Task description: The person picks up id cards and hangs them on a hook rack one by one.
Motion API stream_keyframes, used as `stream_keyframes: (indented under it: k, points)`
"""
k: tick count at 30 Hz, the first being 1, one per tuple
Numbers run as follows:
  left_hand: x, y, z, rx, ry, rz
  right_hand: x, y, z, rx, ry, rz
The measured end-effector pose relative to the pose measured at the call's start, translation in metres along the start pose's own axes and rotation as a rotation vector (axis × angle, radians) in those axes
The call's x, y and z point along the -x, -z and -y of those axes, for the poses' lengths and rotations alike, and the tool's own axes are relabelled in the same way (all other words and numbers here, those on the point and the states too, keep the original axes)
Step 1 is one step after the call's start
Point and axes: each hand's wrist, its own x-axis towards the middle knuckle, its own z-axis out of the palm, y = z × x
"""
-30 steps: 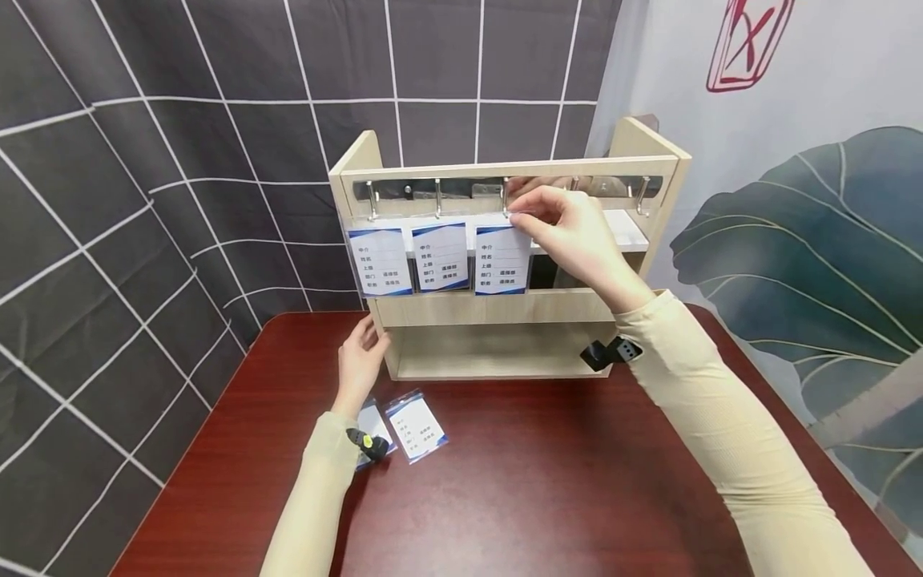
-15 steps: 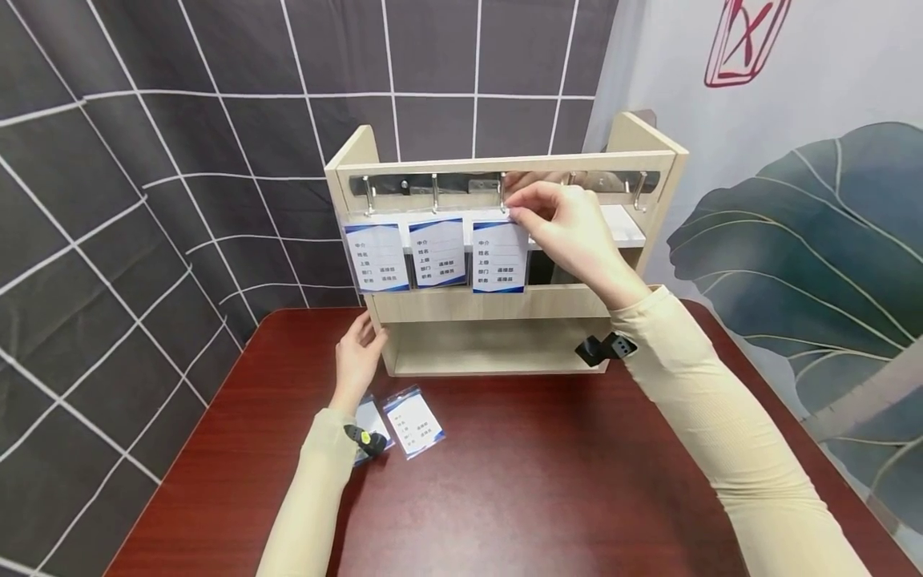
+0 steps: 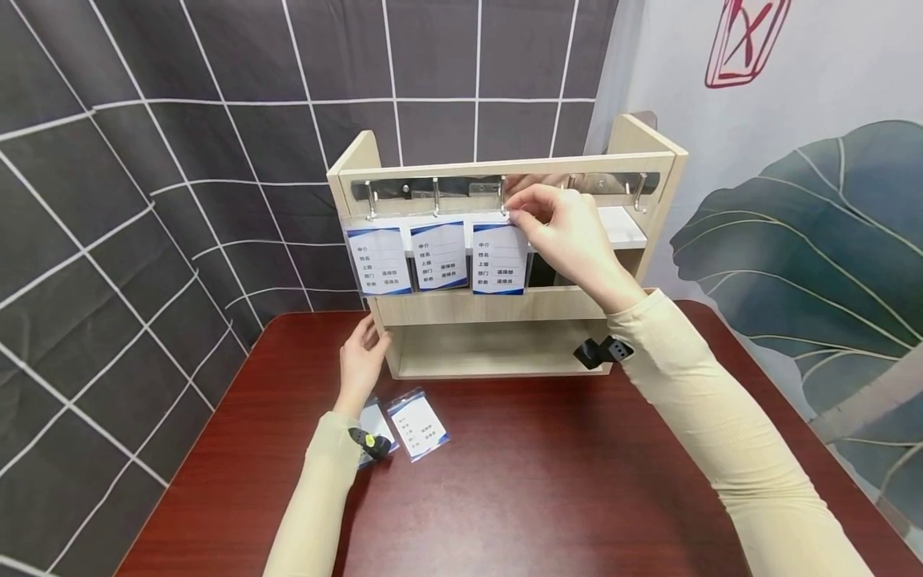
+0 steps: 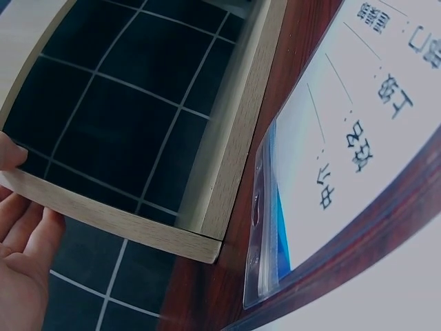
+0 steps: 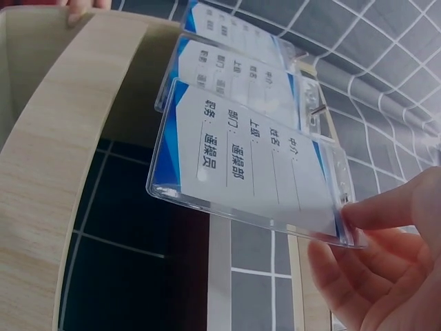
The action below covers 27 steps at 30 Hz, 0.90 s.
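shelf unit, pale wood (image 3: 497,308), one, standing at the far edge of the tabletop (image 3: 548,465), which is reddish-brown and glossy; a reflective hook rail (image 3: 469,189) with five metal hooks runs along its upper front. first badge (image 3: 379,262), clear sleeve, white card with blue corners and printed characters, hanging below the leftmost hook. second badge (image 3: 439,256), same pattern, hanging below the next hook. third badge (image 3: 500,260), same pattern, upright below the middle hook (image 3: 502,192), its upper right corner pinched between thumb and fingers of the right hand (image 3: 566,232); whether its slot sits on the hook cannot be told. left hand (image 3: 360,359), well apart from the right and lower, clamped on the unit's left side panel near the lower front corner, thumb on the inner face, fingers on the outer. fourth badge (image 3: 418,426), lying flat on the tabletop, tilted, just in front of the unit's lower left corner. fifth badge (image 3: 374,421), beside it toward the tabletop's left edge, partly hidden by the left wrist. backdrop (image 3: 238,144), dark grey with white grid, behind and left.
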Motion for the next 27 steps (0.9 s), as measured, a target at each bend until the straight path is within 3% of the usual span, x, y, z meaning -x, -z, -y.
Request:
stream_keyframes:
  k: [12, 27]
  points:
    - [-0.0019, -0.0044, -0.0014, 0.010, -0.001, 0.013, -0.0007, 0.0035, 0.0024, 0.018, -0.019, -0.024]
    - [0.0042, -0.0010, -0.0011, 0.013, -0.015, -0.005, -0.0025, 0.0024, 0.0047, -0.025, -0.071, 0.016]
